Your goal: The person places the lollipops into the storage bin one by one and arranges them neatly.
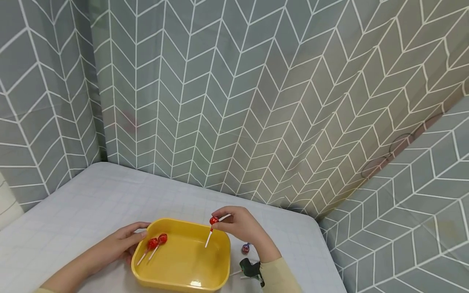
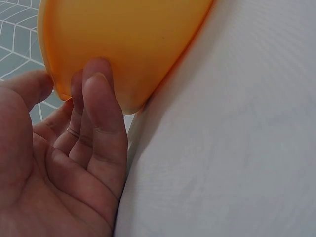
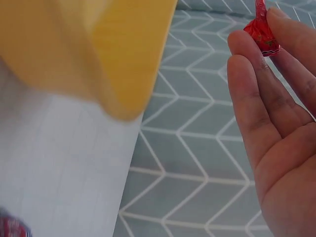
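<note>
A red-wrapped lollipop [image 1: 214, 220] is pinched by its candy end in my right hand [image 1: 238, 224], its white stick pointing down over the right side of the yellow tray [image 1: 183, 260]. In the right wrist view, thumb and fingertips close round the red wrapper [image 3: 262, 37]. My left hand [image 1: 122, 242] holds the tray's left end; the left wrist view shows its fingers against the tray wall [image 2: 133, 44]. Two red lollipops, one [image 1: 152, 244] beside the other [image 1: 163, 239], lie inside the tray at the left.
Right of the tray, a blue-and-red wrapped lollipop [image 1: 246, 248] lies on the white-covered table [image 1: 106, 195]. Close by are dark green wrapped pieces [image 1: 250, 267] with white sticks, partly hidden by the right sleeve. Grey patterned curtains [image 1: 205, 101] stand behind the table.
</note>
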### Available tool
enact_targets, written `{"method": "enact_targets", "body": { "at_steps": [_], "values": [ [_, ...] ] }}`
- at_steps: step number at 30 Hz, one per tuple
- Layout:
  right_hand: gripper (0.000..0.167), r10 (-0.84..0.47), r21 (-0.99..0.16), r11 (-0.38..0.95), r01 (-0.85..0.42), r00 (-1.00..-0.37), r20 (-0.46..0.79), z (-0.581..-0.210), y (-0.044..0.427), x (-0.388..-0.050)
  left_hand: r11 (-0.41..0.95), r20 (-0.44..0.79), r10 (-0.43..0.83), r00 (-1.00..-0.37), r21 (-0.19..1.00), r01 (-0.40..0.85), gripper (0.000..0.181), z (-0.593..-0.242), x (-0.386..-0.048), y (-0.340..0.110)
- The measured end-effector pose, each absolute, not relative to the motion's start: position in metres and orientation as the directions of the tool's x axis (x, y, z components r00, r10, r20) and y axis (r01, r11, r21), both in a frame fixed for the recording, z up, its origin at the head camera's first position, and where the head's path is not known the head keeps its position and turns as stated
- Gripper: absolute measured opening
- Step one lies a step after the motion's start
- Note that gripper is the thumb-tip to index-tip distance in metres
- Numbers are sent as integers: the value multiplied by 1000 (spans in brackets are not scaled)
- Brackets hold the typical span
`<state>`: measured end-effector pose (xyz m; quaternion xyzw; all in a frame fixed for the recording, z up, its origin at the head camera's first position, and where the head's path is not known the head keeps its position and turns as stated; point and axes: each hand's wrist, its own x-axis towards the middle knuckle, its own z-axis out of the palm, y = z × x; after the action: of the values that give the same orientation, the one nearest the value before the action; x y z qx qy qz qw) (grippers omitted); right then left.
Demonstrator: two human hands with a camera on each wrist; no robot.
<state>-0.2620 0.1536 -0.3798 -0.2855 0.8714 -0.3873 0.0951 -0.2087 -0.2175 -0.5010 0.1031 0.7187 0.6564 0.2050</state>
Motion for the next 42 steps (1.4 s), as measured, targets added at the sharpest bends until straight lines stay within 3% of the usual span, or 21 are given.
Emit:
{"method": "enact_targets", "body": {
  "at_steps": [20,34,42],
  "values": [
    [21,-699,-647,553,-526,-715,-16,-388,76,-263,139,-152,413,-898,985,-103,64,-500,-208,-217],
    [17,-692,-521,655,-547,-711,-124,-413,45,-259,123,-144,436,-888,987,-99,62,-504,-209,-220],
    [15,-721,-463,656,-596,-677,-149,-424,38,-260,128,-141,440,-887,987,-94,63,-502,-209,-219]
  ]
}}
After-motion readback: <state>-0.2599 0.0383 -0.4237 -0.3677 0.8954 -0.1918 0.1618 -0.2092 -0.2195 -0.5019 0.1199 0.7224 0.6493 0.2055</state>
